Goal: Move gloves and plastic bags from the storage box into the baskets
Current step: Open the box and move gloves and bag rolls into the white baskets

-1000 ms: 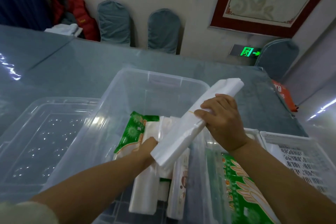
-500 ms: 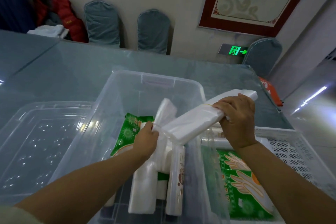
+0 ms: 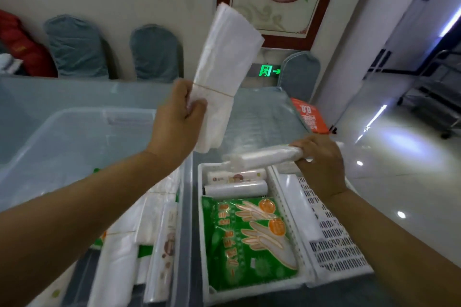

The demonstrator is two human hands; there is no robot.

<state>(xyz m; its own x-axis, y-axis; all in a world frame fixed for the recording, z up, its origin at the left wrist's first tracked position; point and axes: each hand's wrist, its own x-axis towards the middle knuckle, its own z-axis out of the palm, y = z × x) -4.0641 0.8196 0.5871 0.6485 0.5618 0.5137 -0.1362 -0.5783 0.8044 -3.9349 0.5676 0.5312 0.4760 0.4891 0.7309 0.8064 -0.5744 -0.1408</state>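
Two bundles in hand, one each. Nearest me, storage box [image 3: 184,197] along its right wall: more white bag packs [image 3: 119,252] and a slim printed pack lie in its bottom; my left forearm cuts across them, so their count is unclear, and a green packet shows only as slivers.

Just right of the box, near basket [image 3: 252,289]: green glove packet [image 3: 249,239] flat at its front, a clear roll [image 3: 235,188] and a printed pack behind it at the far end. Second basket [image 3: 336,252] beside it holds something pale along its left wall; can't make out what.

Right hand [image 3: 321,159], fingers curled round a rolled bag bundle [image 3: 262,158], lying crosswise above the near basket's far rim. Light, soft, slick film; best gripped round the middle so the roll doesn't slide loose.

Left hand [image 3: 179,117] raised above the box's far right corner, pinching a flat banded stack of bags [image 3: 224,70] just below its rubber band. Floppy: top fans out, tail droops. Hold at the band, where the layers are cinched.

Beyond: table edge, an orange pack, chairs — blurred.
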